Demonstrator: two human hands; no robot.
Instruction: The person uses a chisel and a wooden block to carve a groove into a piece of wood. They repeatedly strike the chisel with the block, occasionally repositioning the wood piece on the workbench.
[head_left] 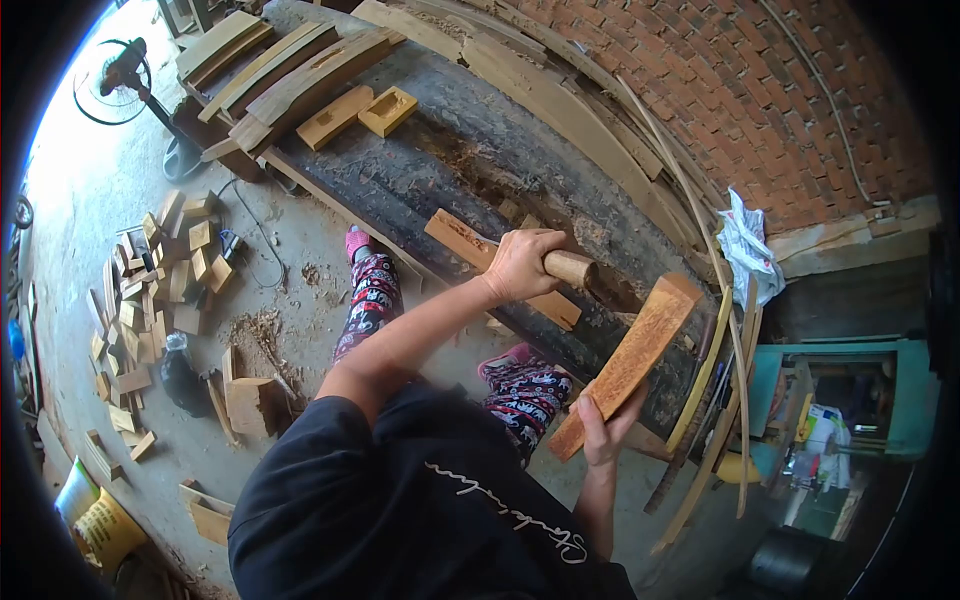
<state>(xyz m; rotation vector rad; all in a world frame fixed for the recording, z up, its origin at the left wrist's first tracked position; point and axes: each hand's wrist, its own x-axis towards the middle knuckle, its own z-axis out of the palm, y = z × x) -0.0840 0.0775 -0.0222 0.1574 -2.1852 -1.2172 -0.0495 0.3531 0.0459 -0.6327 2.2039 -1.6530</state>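
Observation:
My left hand (525,264) is closed around a chisel (571,267); its thick round wooden handle sticks out to the right of my fist. The blade is mostly hidden, with a thin bit of metal showing left of my fingers. Beneath that hand lies a long orange-brown wood piece (459,240) on the dark workbench (400,185). My right hand (605,430) grips the lower end of a long, slightly bent wooden block (640,345), raised at a slant near the bench's right end. The block's upper end is close to the chisel handle but apart from it.
Two hollowed wood blocks (387,111) and thick curved boards (315,80) lie on the far bench. Wood chips cover its middle. Offcuts (150,300) are heaped on the floor at left, near a fan (125,70). Long strips (740,400) lean at right beside a brick wall (760,100).

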